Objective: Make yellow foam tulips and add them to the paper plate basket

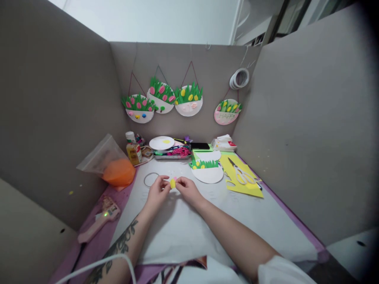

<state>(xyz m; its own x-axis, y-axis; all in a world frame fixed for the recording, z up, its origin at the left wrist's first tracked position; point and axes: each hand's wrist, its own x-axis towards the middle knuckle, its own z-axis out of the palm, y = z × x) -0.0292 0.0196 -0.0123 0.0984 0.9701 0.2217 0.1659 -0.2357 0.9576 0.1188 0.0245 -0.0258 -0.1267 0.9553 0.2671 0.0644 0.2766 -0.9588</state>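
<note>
Between my two hands, over the white-covered table (183,232), is a small yellow paper piece (173,183) with a bit of pink at its upper edge. My left hand (159,190) pinches its left side, and my right hand (187,189) pinches its right side. Just beyond and to the right lies a white half plate (207,175) with green paper grass and yellow shapes along its top. A thin grey ring (145,179) rests left of my left hand.
White scissors (244,175) lie on yellow paper (251,189) at right. A pink glue gun (99,227), an orange-filled bag (118,172) and a bottle (134,152) stand left. Behind are a supply tray (171,156) and hanging plate crafts (189,108). A white cable (103,260) crosses my left forearm.
</note>
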